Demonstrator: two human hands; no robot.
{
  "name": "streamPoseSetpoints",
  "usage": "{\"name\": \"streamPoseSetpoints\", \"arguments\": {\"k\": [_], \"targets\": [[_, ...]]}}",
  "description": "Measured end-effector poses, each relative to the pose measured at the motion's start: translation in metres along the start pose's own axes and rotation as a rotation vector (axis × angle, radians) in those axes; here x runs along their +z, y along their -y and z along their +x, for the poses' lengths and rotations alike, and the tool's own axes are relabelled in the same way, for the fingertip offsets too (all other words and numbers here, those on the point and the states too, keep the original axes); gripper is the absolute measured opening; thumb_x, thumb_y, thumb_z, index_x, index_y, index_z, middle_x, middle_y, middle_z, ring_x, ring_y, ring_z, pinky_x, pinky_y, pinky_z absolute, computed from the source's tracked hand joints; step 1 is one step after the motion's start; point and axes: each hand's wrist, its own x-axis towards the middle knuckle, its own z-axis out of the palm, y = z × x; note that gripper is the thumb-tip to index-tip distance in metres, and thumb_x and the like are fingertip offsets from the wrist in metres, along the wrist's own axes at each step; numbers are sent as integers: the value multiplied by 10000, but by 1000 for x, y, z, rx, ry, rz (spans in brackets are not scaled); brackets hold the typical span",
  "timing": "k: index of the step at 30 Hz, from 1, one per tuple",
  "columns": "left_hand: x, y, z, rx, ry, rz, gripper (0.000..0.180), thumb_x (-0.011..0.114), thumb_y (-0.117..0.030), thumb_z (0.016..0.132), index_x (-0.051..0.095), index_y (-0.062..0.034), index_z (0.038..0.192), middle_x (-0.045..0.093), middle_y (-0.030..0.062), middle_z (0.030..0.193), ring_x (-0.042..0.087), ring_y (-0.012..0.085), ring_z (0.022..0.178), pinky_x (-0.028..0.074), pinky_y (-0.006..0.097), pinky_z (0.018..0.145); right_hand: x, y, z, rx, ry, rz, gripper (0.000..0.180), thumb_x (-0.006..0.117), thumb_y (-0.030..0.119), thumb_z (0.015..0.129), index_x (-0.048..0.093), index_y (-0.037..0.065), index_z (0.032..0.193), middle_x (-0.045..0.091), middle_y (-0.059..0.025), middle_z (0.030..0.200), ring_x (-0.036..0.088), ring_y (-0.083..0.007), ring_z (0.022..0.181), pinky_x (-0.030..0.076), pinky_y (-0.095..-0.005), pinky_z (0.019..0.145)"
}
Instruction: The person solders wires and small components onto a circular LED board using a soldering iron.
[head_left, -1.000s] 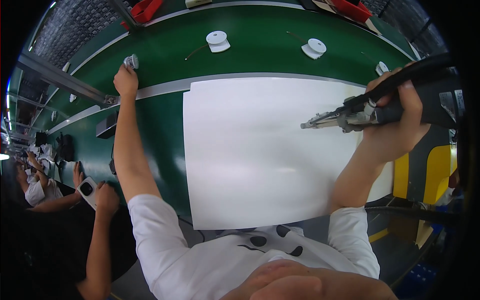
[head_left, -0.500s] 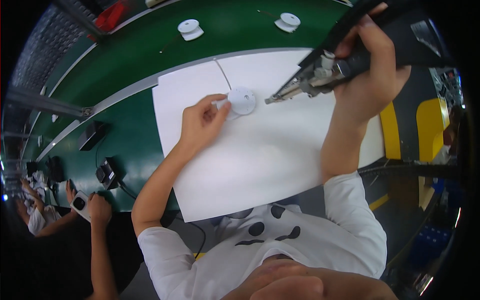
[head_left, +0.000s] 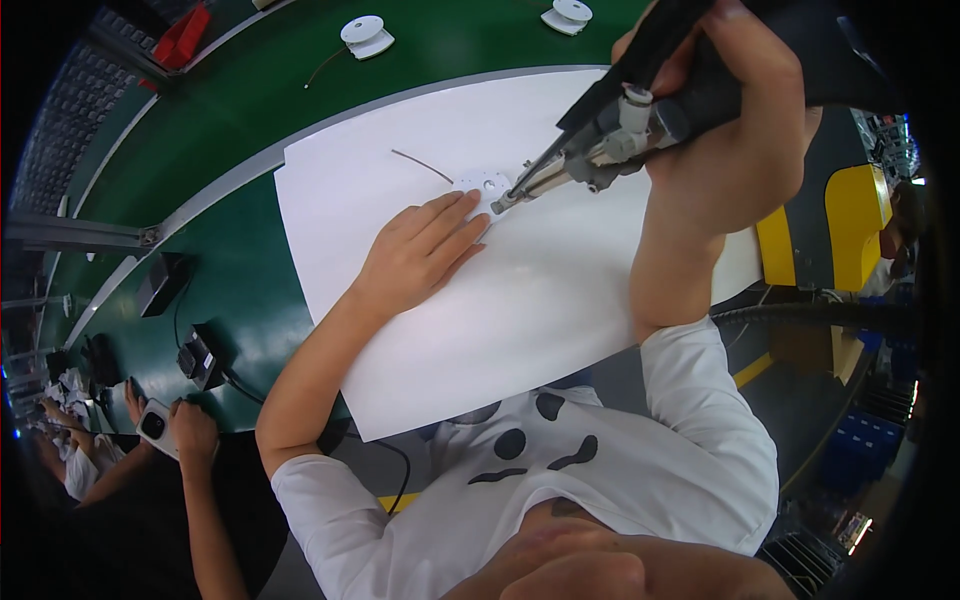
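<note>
On a white sheet (head_left: pixel 500 310) lies a small round white part (head_left: pixel 490 184), a thin dark wire (head_left: pixel 424 166) running from it toward the far left. My left hand (head_left: pixel 415 250) rests over its near left side, fingers stretched out and flat, covering some of it. Above and to the right, my right hand (head_left: pixel 755 130) grips a black automatic screwdriver (head_left: pixel 625 140) with metal fittings and a slim nose. The tool is tilted, its tip over the part's right side. Whether the tip touches the surface I cannot tell.
Beyond the sheet, two white spool-shaped parts (head_left: pixel 367 38) (head_left: pixel 568 15) sit on a green work surface (head_left: pixel 240 280). Black boxes with cables (head_left: pixel 203 357) lie at left. Near them, another person's hand (head_left: pixel 193 430) holds a phone (head_left: pixel 155 424). A yellow-and-black structure (head_left: pixel 855 225) stands at right.
The screwdriver's tip has moved left onto the round part. My left hand has gone from pinching the part's edge to lying flat across it. The wire now points further left.
</note>
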Motion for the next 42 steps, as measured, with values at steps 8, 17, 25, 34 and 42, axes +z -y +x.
{"name": "streamPoseSetpoints", "arguments": {"k": [8,17,25,34,42], "targets": [[6,-1,-3,-5,-13,95,467,849,-135,778,703,-78,1218,695,135,1250,694,292,1045,580,354,753,3,-10,-5,44,85,80,210,605,144,901,574,-54,962,549,-73,568,511,-126,434,429,-245,430],[11,-1,-4,58,-47,180,477,854,-146,790,687,-25,1220,719,138,1171,698,283,1043,617,336,741,2,-17,-2,-21,143,77,205,606,138,915,565,-56,966,559,-80,586,512,-125,439,428,-238,441],[5,-4,-1,62,34,240,460,821,-176,833,670,-4,1231,706,144,1194,662,306,1116,573,363,836,7,-10,-6,-19,66,67,188,598,137,909,577,-46,944,558,-73,581,506,-122,435,422,-235,437],[-16,10,8,174,285,133,508,701,-77,849,601,6,1340,568,185,1439,620,312,1217,533,395,937,-10,-11,7,-106,-122,-112,206,569,147,906,585,-54,949,541,-42,577,479,-101,432,418,-215,449],[7,-8,14,88,245,219,504,664,-62,862,580,60,1344,564,172,1381,591,286,1151,513,380,981,-10,-9,9,-125,50,-53,219,535,142,935,588,-70,943,530,-44,557,476,-110,440,415,-224,459]]}}
